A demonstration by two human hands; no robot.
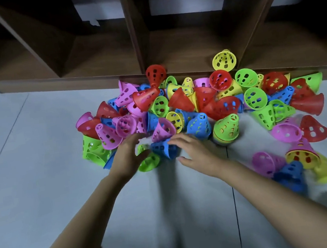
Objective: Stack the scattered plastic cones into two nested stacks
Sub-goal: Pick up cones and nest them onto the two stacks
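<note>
We have left hand (pixel 129 156) fingers spread, gripping nothing, at cone pile (pixel 180 100) lower edge, mid-frame; right hand (pixel 195 150) fingers straight, touching blue cone (pixel 165 150).

No text, label, brand, number or sign can be read anywhere, neither on the plastic cones (pixel 225 128) nor on the wooden shelf unit (pixel 189 42) nor on the tiled floor (pixel 37 162).

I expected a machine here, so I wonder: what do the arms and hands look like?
They are a person's. The left hand and right hand are bare: no gloves, rings or watch. No sleeves, cables or markings show anywhere up to the picture's edge.
</note>
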